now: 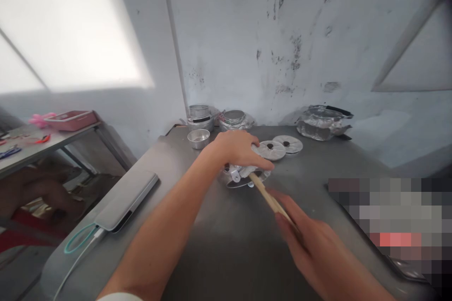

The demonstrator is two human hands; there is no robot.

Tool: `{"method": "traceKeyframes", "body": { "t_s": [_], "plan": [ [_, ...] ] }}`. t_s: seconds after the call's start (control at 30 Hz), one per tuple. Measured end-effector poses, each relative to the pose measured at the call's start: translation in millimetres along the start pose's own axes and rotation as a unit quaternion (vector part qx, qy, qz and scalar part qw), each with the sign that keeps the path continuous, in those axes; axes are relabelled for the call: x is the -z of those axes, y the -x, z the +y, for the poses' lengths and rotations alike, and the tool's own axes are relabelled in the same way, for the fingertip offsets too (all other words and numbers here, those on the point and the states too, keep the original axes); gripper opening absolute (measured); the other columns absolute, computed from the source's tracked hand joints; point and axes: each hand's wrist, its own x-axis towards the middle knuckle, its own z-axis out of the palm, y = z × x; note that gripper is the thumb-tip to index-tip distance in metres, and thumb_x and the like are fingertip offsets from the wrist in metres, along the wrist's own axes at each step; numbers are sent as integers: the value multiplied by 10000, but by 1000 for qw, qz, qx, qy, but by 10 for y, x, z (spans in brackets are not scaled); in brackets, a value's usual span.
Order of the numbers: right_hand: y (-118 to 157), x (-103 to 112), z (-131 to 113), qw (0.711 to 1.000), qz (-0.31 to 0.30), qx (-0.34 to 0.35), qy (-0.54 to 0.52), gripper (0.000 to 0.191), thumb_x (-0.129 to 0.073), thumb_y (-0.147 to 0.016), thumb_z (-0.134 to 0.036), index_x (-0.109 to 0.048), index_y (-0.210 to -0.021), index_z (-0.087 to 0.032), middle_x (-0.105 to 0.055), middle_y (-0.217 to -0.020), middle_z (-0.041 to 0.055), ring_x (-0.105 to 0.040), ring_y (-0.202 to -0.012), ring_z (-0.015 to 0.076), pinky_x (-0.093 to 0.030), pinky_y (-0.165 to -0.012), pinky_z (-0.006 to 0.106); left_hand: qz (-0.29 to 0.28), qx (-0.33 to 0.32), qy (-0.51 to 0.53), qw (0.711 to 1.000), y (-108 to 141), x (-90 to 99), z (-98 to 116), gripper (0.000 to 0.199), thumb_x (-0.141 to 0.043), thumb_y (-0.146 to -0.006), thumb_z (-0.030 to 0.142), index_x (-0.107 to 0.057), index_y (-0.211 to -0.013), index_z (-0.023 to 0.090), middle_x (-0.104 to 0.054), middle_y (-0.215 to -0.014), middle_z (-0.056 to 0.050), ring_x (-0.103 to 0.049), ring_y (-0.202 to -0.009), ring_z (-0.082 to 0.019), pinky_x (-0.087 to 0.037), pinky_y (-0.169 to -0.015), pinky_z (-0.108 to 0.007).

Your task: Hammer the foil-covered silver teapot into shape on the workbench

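My left hand (pixel 235 146) reaches over a small shiny metal pot (pixel 243 181) that seems tipped on the grey table. Its curved fingers and thumb grip the pot from above, covering much of it. My right hand (pixel 310 235) is closed around a pale wooden stick (pixel 263 190). The stick's far end meets the pot under my left thumb; whether a tool head sits there is hidden. Just beyond my left fingers lie two round lids with dark knobs, a nearer lid (pixel 275 151) and a farther lid (pixel 292 145), both wrapped in clear film.
A perforated metal cup (pixel 198 138), stacked pots (pixel 200 117) and a wrapped pot (pixel 235 120) stand behind. Another wrapped pot (pixel 319 122) is at back right. A grey device (pixel 127 202) with a white cable lies left. A side table holds a pink basket (pixel 72 121).
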Motion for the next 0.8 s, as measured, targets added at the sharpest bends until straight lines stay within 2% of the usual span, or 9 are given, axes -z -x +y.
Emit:
{"method": "traceKeyframes", "body": {
  "t_s": [0.17, 0.3, 0.4, 0.53, 0.67, 0.8],
  "plan": [
    [34, -36, 11, 999, 1, 8, 43, 412, -320, -1027, -316, -426, -1421, -270, -778, -932, 28, -760, -816, 216, -560, -613, 271, 1, 1, 0, 1000, -3, -5, -8, 787, -544, -685, 765, -564, -1341, 331, -589, -1360, -16, -580, -1131, -343, -492, -880, -425],
    [40, -41, 39, 998, -7, -7, 56, 402, -332, -1020, -299, -454, -1402, -270, -780, -888, 34, -761, -799, 231, -550, -567, 268, 1, -2, -1, 1000, 5, 3, 5, 791, -537, -692, 771, -560, -1344, 324, -585, -1364, -15, -575, -1137, -340, -493, -886, -430],
    [34, -5, 13, 1000, -12, -7, 24, 420, -300, -1035, -334, -410, -1436, -280, -772, -902, 33, -755, -779, 211, -558, -603, 268, 1, 2, -2, 1000, 0, 0, 1, 782, -538, -692, 775, -565, -1337, 333, -580, -1369, -10, -575, -1135, -336, -494, -882, -415],
    [32, 6, -26, 1000, 21, 1, 0, 437, -302, -1033, -354, -391, -1451, -264, -767, -997, 73, -754, -816, 226, -568, -650, 298, -1, 1, 2, 1000, -11, -8, -16, 786, -544, -679, 793, -572, -1322, 341, -603, -1337, -17, -592, -1100, -324, -489, -879, -402],
    [26, -28, -16, 999, -24, -21, 0, 414, -320, -1026, -321, -456, -1411, -254, -774, -901, 66, -756, -806, 250, -568, -650, 316, -5, -3, -4, 1000, -1, 0, -9, 794, -530, -696, 790, -544, -1354, 346, -569, -1384, -13, -565, -1147, -331, -481, -898, -419],
    [20, -6, -16, 998, -39, -31, -23, 429, -297, -1036, -344, -410, -1443, -273, -764, -928, 47, -747, -848, 224, -567, -711, 306, -13, 1, -8, 1000, 8, 11, 5, 799, -530, -705, 786, -531, -1369, 342, -556, -1404, -15, -560, -1162, -333, -486, -896, -410]
  ]
}}
